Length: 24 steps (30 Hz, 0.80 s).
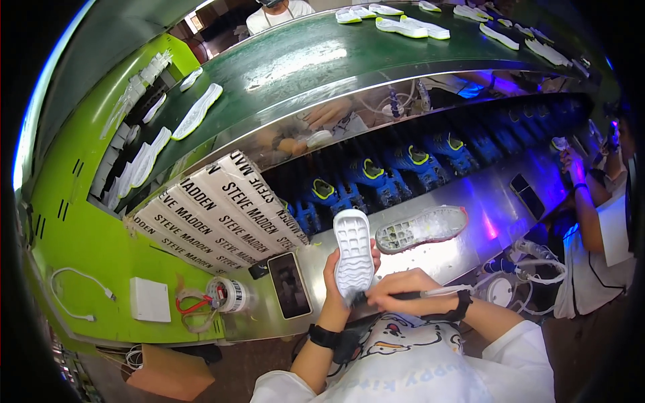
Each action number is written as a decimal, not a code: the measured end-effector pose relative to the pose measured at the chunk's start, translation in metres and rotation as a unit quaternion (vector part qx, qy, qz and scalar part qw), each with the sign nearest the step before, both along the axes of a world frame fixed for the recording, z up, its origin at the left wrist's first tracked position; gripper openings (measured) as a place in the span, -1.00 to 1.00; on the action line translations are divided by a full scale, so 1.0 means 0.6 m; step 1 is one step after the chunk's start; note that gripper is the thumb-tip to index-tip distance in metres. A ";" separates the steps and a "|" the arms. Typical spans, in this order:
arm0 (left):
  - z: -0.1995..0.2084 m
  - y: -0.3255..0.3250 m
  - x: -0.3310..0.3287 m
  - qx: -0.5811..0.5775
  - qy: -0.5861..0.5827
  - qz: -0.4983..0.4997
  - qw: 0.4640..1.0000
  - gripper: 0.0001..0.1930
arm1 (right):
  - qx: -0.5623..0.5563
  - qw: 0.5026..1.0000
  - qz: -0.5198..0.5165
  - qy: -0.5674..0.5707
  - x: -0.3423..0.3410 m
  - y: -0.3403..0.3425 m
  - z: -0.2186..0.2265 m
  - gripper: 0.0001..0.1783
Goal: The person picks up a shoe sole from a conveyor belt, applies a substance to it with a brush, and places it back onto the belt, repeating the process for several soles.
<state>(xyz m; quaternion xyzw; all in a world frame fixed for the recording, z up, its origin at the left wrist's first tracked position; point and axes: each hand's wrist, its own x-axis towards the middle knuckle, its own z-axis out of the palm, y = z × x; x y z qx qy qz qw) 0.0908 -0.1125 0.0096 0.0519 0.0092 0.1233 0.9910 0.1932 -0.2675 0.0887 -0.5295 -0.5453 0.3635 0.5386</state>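
Note:
My left hand (330, 277) holds a white shoe sole (353, 250) upright, fingers wrapped round its edges, its gridded and wavy face turned up toward me. My right hand (410, 290) is closed round the dark handle of a brush (407, 295). The brush's bristles touch the lower end of the sole. A pale tube runs from the back of the handle to the right. On the metal bench (457, 258) just beyond my hands lies a grey, stained sole-shaped piece (422, 229) with a reddish edge.
A box wrapped in printed tape (218, 211) stands left, beside a phone (290, 285), red scissors (193, 304) and a white square box (150, 300). Blue shoes (371, 170) stand in a dark channel behind. A green belt (289, 74) carries white soles. A co-worker's arm (583, 195) is at right.

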 end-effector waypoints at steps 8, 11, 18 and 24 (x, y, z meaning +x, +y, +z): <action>0.053 0.023 0.020 0.153 0.139 -0.164 0.965 -0.51 | -0.010 0.985 0.104 -0.138 0.029 -0.026 0.037 -0.85; 0.092 0.013 0.025 0.215 0.252 -0.193 0.924 -0.67 | 0.093 0.990 0.026 -0.102 0.027 -0.030 0.056 -0.85; 0.108 0.024 0.048 0.406 0.304 -0.261 0.821 -0.68 | 0.045 0.993 0.049 -0.099 0.064 -0.046 0.039 -0.85; 0.108 0.021 0.050 0.401 0.322 -0.270 0.814 -0.64 | -0.061 0.991 -0.037 -0.111 0.107 -0.099 0.031 -0.85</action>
